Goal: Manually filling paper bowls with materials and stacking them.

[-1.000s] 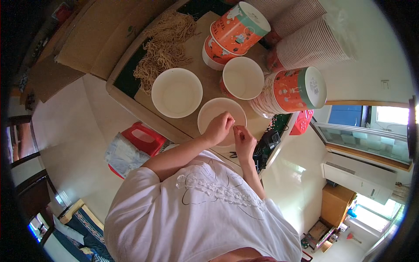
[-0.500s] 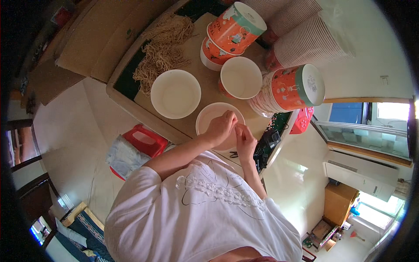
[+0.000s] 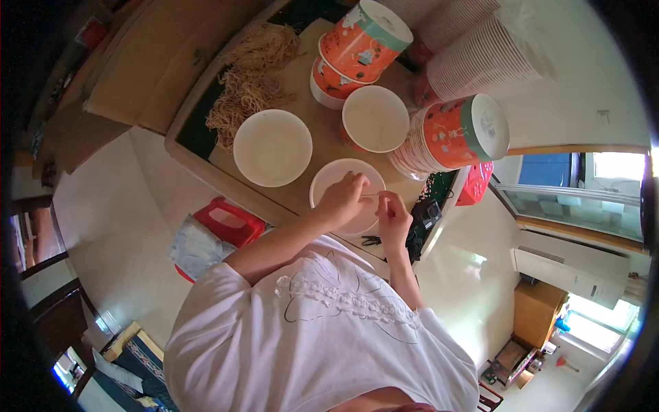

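Change: left hand (image 3: 345, 198) and right hand (image 3: 395, 218) now farther apart, baring thin strand (image 3: 371, 196) | Fingers: both narrow, pinching strand | Strand: above nearest white bowl's (image 3: 320, 182) right side | Judgement: probably drawn straight, ready for handling

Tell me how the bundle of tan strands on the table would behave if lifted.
The bundle of tan strands would probably be floppy, since it sprawls in loose waves. It is likely light for its bulk, judging by its thin strands. Stray ends might trail or snag, as the edges look frayed and tangled.
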